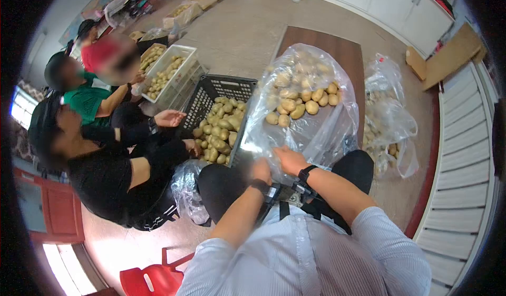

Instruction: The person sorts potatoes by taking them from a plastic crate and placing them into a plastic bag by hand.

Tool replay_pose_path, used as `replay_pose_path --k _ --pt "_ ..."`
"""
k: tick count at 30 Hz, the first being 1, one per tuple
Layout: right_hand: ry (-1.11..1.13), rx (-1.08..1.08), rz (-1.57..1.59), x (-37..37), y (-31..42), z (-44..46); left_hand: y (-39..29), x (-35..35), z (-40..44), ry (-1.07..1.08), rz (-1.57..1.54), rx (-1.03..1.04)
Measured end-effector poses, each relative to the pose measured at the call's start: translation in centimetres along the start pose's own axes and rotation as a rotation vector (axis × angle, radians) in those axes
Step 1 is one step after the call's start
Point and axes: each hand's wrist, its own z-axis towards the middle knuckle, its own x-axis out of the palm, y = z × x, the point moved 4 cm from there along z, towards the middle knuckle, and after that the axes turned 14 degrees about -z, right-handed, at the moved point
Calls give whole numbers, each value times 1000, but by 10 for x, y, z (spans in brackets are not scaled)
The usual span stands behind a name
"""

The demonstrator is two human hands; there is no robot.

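A large clear plastic bag lies on the brown table with its mouth towards me, and potatoes are gathered at its far end. My right hand is closed on the near edge of the bag. Just left of it, my left hand is also at the bag's edge; it looks closed on the plastic, though its fingers are partly blurred. To the left stands a black crate holding many potatoes.
A person in black sits at the crate, one hand among its potatoes. Two more people sit beyond, near a white crate. Bagged potatoes lie on the floor right of the table. A red stool is behind left.
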Motion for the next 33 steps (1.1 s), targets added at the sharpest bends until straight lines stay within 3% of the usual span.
replay_pose_path --k 1,2,4,6,7,8,10,12,15,17,18,20,21,23,27,29,33 --pt "3 -28 -6 -7 5 -1 10 -2 7 -21 -18 10" --pt "33 50 -10 -13 6 -3 12 -2 12 71 97 222" --pt "-7 90 7 -10 4 -4 -1 3 -1 140 158 320" --pt "-90 84 97 -2 -5 -1 -16 6 -13 140 610 495" --pt "-104 115 159 3 -11 2 -10 7 -7 145 1144 745" --pt "-189 72 244 8 -20 2 -8 -3 -1 198 852 503" --pt "-277 22 335 10 -28 2 -5 -7 -4 17 176 101" --pt "-134 305 695 12 -47 -1 -1 -13 2 5 275 158" --pt "-240 368 837 -1 -51 -8 -1 -10 6 29 424 158" --pt "-215 391 887 -8 -48 -12 -15 -13 -3 -270 575 308" --pt "-185 407 937 -13 -44 -14 -25 -10 -13 -270 575 308" --pt "-161 414 974 -26 -31 -19 -63 -4 -48 -357 542 700" --pt "-136 422 1012 -30 -24 -20 -79 -3 -62 -358 544 703" --pt "-114 391 1060 -32 -14 -20 -111 5 -88 -277 515 1008" --pt "-110 312 1113 -39 6 -16 -117 5 -83 -191 408 961" --pt "-79 292 1097 -62 22 -25 -112 6 -74 -6 361 613" --pt "-63 180 909 -74 35 -16 -121 11 -85 137 174 652"
